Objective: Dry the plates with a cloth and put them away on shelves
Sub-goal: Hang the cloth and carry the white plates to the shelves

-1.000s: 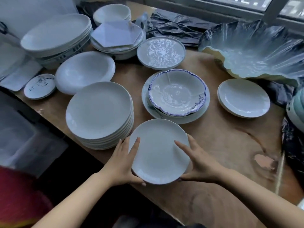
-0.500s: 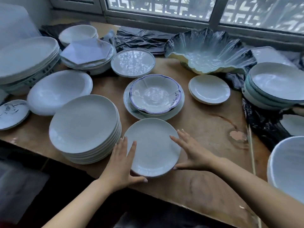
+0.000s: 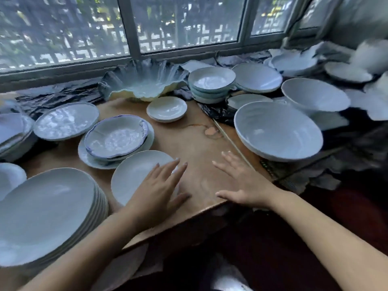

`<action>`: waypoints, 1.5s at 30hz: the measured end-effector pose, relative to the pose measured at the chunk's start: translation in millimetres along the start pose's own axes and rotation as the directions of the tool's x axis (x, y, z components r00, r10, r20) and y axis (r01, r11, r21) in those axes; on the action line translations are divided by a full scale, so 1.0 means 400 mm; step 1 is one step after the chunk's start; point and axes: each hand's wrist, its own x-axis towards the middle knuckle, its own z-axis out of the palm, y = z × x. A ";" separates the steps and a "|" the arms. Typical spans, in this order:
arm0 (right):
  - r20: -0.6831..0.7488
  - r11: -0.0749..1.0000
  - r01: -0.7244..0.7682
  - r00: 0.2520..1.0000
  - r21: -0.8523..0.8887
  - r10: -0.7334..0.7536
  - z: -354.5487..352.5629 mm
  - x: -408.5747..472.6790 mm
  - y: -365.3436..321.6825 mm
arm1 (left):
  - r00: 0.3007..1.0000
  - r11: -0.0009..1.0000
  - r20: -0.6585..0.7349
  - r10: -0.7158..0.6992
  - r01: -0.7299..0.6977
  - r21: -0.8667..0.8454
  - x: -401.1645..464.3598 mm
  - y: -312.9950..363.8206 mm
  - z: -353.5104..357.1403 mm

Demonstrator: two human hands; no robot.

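Wooden table [image 3: 195, 141] carries: plate stack [image 3: 46, 208] at 8 o'clock, single plate [image 3: 138, 173] at centre, blue-rimmed bowl on plate [image 3: 115, 137] at 11, small plate [image 3: 167, 108] at 12, large bowl [image 3: 277, 131] at 2.

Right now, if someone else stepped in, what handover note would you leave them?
Left hand: open, flat on the right edge of the plain white round plate lying on the wooden table.
Right hand: open, empty, over bare table.
Tall stack of white plates sits at near left.
No cloth or shelves in view.
Done: nothing put away that shows.
Left: dry plates, shelve them.
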 end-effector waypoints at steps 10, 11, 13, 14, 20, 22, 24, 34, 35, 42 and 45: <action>-0.311 0.918 -0.369 0.864 0.149 0.397 -0.141 -0.575 0.004 | 0.815 0.812 -0.053 0.576 -0.579 -0.070 0.162 0.409 -0.083; -0.345 0.903 -0.402 0.834 0.152 0.430 -0.153 -0.636 0.004 | 0.780 0.778 -0.064 0.622 -0.626 -0.060 0.170 0.469 -0.090; -0.408 0.868 -0.471 0.769 0.158 0.492 -0.172 -0.761 0.008 | 0.709 0.706 -0.063 0.702 -0.705 -0.067 0.180 0.597 -0.095; -0.436 0.847 -0.506 0.733 0.164 0.522 -0.179 -0.827 0.009 | 0.673 0.669 -0.060 0.737 -0.740 -0.075 0.180 0.666 -0.095; -0.517 0.683 -0.691 0.505 0.238 0.691 -0.182 -1.272 -0.013 | 0.468 0.457 -0.075 0.880 -0.880 -0.132 0.113 1.102 -0.051; -0.525 0.612 -0.746 0.422 0.262 0.739 -0.170 -1.426 -0.033 | 0.400 0.384 -0.079 0.913 -0.908 -0.165 0.069 1.249 -0.022; -0.520 0.534 -0.794 0.337 0.292 0.785 -0.150 -1.573 -0.057 | 0.317 0.300 -0.069 0.946 -0.937 -0.179 0.015 1.393 0.008; -0.533 0.116 -0.871 -0.183 0.477 0.826 -0.035 -2.170 -0.203 | -0.190 -0.192 -0.028 0.981 -0.957 -0.217 -0.250 2.062 0.075; -0.526 0.068 -0.868 -0.234 0.492 0.818 -0.023 -2.216 -0.216 | -0.239 -0.240 -0.035 0.970 -0.943 -0.229 -0.274 2.128 0.083; -0.450 -0.216 -0.777 -0.541 0.591 0.711 0.037 -2.507 -0.258 | -0.533 -0.543 -0.109 0.839 -0.802 -0.249 -0.457 2.575 0.195; -0.421 -0.334 -0.711 -0.659 0.618 0.623 0.041 -2.614 -0.263 | -0.643 -0.658 -0.152 0.751 -0.709 -0.253 -0.536 2.758 0.221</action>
